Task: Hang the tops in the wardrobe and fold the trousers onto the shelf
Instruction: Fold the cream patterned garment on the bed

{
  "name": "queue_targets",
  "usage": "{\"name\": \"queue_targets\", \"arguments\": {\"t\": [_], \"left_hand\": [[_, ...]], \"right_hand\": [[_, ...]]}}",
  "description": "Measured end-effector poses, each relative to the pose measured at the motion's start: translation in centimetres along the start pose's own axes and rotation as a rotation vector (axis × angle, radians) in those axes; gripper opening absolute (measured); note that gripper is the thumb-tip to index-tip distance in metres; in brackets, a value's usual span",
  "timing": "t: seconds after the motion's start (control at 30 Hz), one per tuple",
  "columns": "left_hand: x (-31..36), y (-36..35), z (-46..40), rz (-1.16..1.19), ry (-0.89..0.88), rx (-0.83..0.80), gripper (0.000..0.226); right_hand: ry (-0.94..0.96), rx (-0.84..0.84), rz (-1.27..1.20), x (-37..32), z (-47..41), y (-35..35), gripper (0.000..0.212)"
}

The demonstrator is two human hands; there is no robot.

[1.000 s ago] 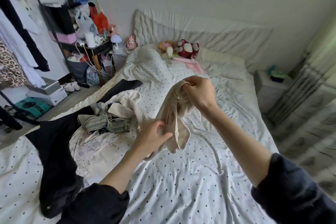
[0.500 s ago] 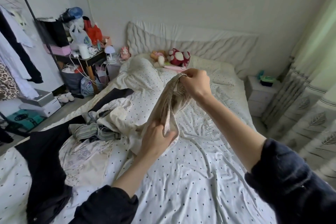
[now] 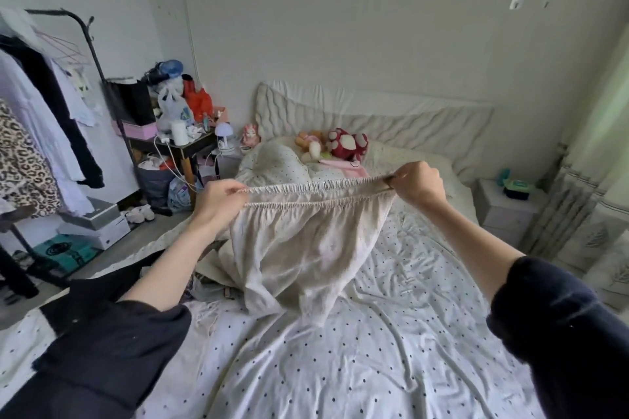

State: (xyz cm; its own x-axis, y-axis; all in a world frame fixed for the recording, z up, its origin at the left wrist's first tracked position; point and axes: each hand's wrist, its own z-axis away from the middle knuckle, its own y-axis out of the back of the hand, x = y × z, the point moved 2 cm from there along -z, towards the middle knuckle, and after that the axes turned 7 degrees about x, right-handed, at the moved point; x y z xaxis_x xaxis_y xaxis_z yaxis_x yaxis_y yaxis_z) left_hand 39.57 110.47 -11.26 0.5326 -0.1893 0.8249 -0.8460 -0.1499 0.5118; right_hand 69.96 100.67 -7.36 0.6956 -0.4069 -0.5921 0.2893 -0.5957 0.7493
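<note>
Since half a second ago both hands have drawn apart, and what was a bunched beige bundle between them is now pulled out wide by its elastic waistband: the left hand (image 3: 218, 196) pinches one end of the band, the right hand (image 3: 416, 180) pinches the other, each grip curled tight on the gathered edge. Stretched this way, the beige trousers (image 3: 303, 248) hang open below the band, their lower cloth sagging down to touch the bed (image 3: 340, 367). That suggests the garment has been identified as trousers and straightened for folding, so it belongs on the shelf rather than on a hanger; the fold itself is not yet begun. Left of the trousers, more clothes lie on the bed, among them a black garment (image 3: 102, 289) partly hidden by the left sleeve. Beyond the trousers, soft toys (image 3: 347, 144) sit at the head of the bed, against a quilted headboard. Further left of the trousers stands a clothes rail (image 3: 85, 31) with tops already hanging, and beside it a cluttered desk (image 3: 183, 143). Right of the trousers, past the bed, is a white bedside cabinet (image 3: 503, 211) and a curtain.
</note>
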Motion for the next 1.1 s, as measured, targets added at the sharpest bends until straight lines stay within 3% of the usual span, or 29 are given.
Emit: {"name": "queue_targets", "arguments": {"t": [0.13,0.27,0.47,0.57,0.67,0.8,0.93,1.1], "left_hand": [[4.6,2.4,-3.0,0.171,-0.060,0.201,0.014],[8.1,3.9,-4.0,0.334,-0.164,0.441,0.011],[12.5,5.5,-4.8,0.399,-0.252,0.474,0.014],[13.2,5.6,-5.0,0.323,-0.249,0.373,0.013],[11.4,4.4,-5.3,0.067,-0.161,0.033,0.009],[6.8,2.1,-4.4,-0.170,-0.033,-0.135,0.038],[5.0,0.9,-4.0,-0.224,0.030,-0.176,0.035],[6.0,1.1,-5.4,0.035,0.084,-0.035,0.016]], "right_hand": [[-0.221,-0.061,-0.477,-2.6,-2.6,1.1,0.017],[-0.132,0.124,-0.850,-5.9,-5.1,3.2,0.023],[0.037,0.146,-1.129,-9.1,-7.0,6.2,0.030],[0.008,0.161,-0.933,-8.0,-7.5,6.5,0.020],[-0.010,0.138,-0.594,-5.1,-7.4,6.4,0.013],[0.047,-0.158,-0.202,-1.5,-6.0,4.3,0.014],[-0.079,-0.392,-0.197,0.1,-4.8,3.0,0.018],[-0.167,-0.347,-0.401,-1.3,-5.2,2.3,0.013]]}}
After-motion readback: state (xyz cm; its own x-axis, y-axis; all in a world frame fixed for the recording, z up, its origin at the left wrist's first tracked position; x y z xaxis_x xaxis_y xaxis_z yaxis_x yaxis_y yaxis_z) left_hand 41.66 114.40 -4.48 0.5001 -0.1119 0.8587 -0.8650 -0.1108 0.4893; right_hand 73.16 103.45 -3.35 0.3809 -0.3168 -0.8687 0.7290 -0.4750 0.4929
